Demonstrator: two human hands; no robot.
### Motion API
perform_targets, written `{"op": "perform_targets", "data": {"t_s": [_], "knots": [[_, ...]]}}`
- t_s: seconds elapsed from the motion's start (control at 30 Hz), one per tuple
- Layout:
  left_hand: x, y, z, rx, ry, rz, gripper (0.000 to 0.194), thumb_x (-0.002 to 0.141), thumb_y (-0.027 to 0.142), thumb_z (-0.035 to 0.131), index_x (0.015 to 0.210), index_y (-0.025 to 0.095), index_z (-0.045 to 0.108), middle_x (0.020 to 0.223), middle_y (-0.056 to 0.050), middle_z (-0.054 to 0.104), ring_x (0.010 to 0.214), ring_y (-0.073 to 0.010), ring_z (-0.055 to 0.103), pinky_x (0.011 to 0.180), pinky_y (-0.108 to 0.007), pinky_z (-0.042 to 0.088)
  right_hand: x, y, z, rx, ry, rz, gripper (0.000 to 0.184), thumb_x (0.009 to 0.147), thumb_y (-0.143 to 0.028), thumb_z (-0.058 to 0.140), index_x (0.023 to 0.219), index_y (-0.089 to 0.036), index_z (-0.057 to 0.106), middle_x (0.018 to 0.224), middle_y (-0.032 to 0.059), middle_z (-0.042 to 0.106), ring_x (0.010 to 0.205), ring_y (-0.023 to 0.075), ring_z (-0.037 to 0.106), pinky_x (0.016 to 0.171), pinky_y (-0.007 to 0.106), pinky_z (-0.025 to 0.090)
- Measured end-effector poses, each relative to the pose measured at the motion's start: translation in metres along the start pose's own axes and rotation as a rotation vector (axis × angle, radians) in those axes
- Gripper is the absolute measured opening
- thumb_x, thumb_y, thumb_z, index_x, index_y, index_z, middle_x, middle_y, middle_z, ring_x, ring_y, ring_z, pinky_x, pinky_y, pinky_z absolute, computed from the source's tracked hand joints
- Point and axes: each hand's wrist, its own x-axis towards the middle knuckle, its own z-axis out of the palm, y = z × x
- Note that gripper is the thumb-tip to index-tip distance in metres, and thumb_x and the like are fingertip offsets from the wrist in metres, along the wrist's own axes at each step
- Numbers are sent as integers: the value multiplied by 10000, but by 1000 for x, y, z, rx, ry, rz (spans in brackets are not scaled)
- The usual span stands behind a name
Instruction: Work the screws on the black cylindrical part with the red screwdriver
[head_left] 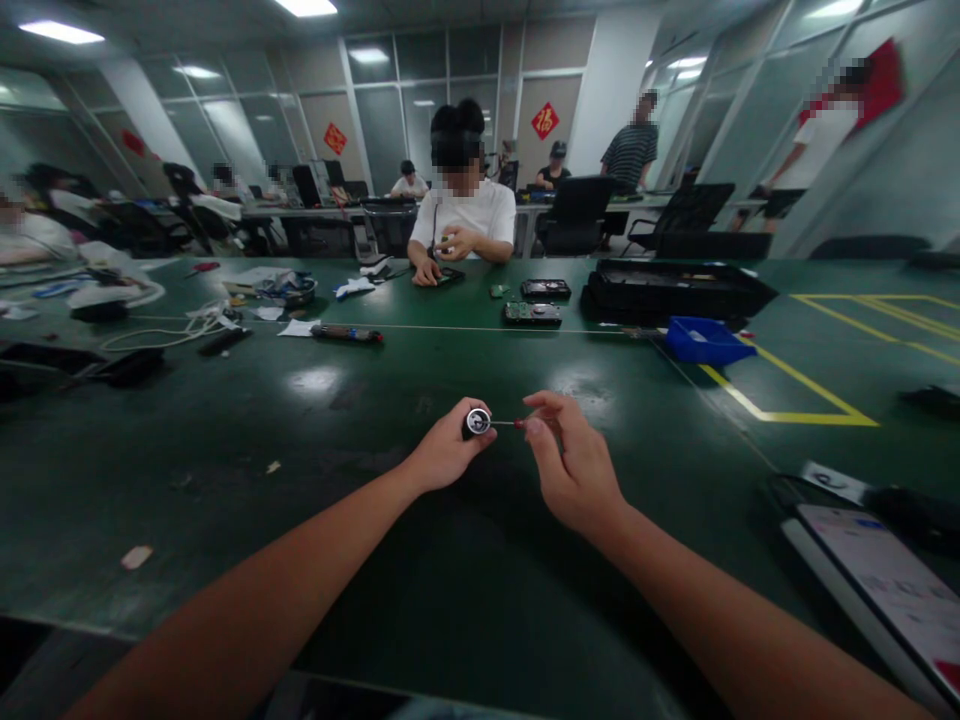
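Above the green table, my left hand (444, 450) is closed around a small dark round part (478, 421) with a silvery rim, its round face turned up toward me. To its right, my right hand (576, 468) pinches a thin screwdriver (505, 424) between thumb and fingers. The screwdriver lies nearly level, with a slim metal shaft and a reddish handle mostly hidden by the fingers. Its tip meets the face of the round part near the rim; whether it sits in a screw is too small to tell.
A phone-like device (892, 590) lies at the near right. Farther off are a blue bin (705, 342), a long black case (667, 290), opened hard drives (532, 314) and a dark tool (346, 334). A co-worker (465, 215) sits opposite, both hands over small parts.
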Motion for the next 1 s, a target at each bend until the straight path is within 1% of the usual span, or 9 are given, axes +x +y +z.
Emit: {"op": "perform_targets", "data": {"t_s": [0.07, 0.17, 0.23, 0.33, 0.5, 0.6, 0.7, 0.83, 1.0], "knots": [[0, 0, 0, -5, 3, 4, 275, 902, 397, 598, 1073, 199, 513, 928, 2, 549, 837, -163, 512, 765, -286, 404, 0, 0, 0, 7, -11, 0, 200, 997, -296, 422, 1136, -200, 530, 858, 44, 656, 774, 187, 655, 689, 318, 479], [0, 0, 0, 6, -1, 5, 277, 895, 412, 606, 1047, 200, 512, 903, 7, 544, 810, -160, 499, 742, -283, 397, 1, 0, -1, -45, -22, 14, 179, 996, -322, 440, 1016, -212, 580, 789, 28, 649, 696, 172, 630, 644, 312, 453], [0, 0, 0, 16, 3, -1, 274, 895, 415, 606, 1035, 202, 508, 885, 11, 539, 796, -158, 495, 728, -280, 393, 1, 0, 0, -37, -2, 33, 183, 992, -322, 449, 1036, -215, 590, 791, 28, 649, 702, 174, 631, 646, 318, 455], [0, 1, 1, 25, 19, -10, 244, 902, 392, 596, 1018, 201, 498, 872, 13, 534, 794, -154, 497, 724, -272, 394, 0, 1, 4, 116, 61, 128, 203, 971, -340, 499, 1113, -216, 575, 855, 41, 668, 757, 186, 654, 669, 326, 492], [0, 2, 1, 32, 30, -13, 188, 901, 322, 591, 1009, 202, 494, 871, 16, 536, 788, -147, 502, 722, -262, 396, 3, 6, 12, 378, 153, 286, 244, 964, -403, 508, 984, -198, 638, 849, 49, 683, 773, 181, 654, 753, 357, 528], [0, 1, 1, 51, 27, -18, 183, 897, 296, 597, 1025, 210, 500, 872, 21, 542, 787, -145, 510, 717, -262, 396, 10, 15, 13, 542, 184, 408, 271, 950, -434, 516, 933, -190, 631, 793, 37, 646, 714, 168, 630, 709, 351, 540], [0, 0, 2, 79, 33, -12, 193, 887, 284, 611, 1025, 210, 498, 870, 22, 547, 781, -144, 515, 714, -263, 396, 15, 21, 10, 687, 150, 500, 298, 950, -462, 492, 880, -192, 596, 723, 25, 605, 645, 163, 603, 624, 339, 546], [-1, 1, 4, 120, 5, -28, 209, 881, 299, 622, 1026, 216, 496, 861, 23, 568, 762, -145, 521, 685, -259, 395, 13, 17, 6, 470, 190, 335, 248, 966, -417, 496, 927, -199, 608, 786, 26, 629, 708, 161, 616, 686, 332, 530], [-2, 4, 6, 115, -11, -25, 210, 878, 300, 631, 1018, 223, 495, 837, 34, 569, 746, -140, 530, 663, -253, 396, 4, 9, 5, 136, 143, 205, 229, 999, -390, 450, 983, -214, 596, 819, 35, 679, 741, 179, 658, 699, 332, 491]]}}
